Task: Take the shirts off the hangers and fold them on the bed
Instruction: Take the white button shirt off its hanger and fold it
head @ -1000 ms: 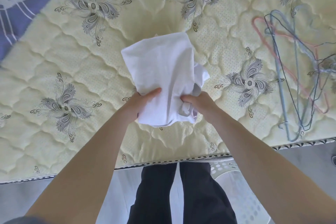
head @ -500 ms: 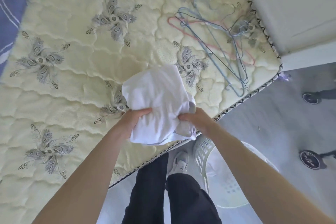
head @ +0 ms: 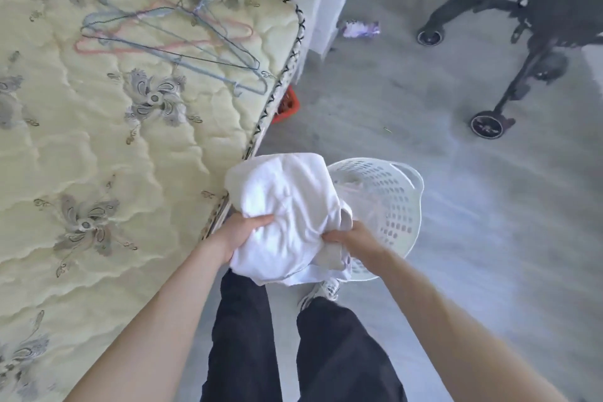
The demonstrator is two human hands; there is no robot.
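Observation:
A folded white shirt [head: 293, 206] hangs in the air just off the mattress edge, above the floor and partly over a white laundry basket [head: 391, 199]. My left hand [head: 239, 233] grips its near left side and my right hand [head: 354, 238] grips its near right side. Several empty wire hangers [head: 169, 39], blue and pink, lie in a pile near the far corner of the cream quilted mattress [head: 98, 157].
A white perforated basket stands on the grey floor by my feet, something pale inside it. A red crate [head: 288, 106] pokes out from under the bed. A black wheeled stroller frame [head: 522, 42] stands far right. A purple wrapper [head: 360, 29] lies on the floor.
I have lifted the folded shirt off the mattress and carried it to the right, past the bed's edge and over the basket. My view has turned right with it.

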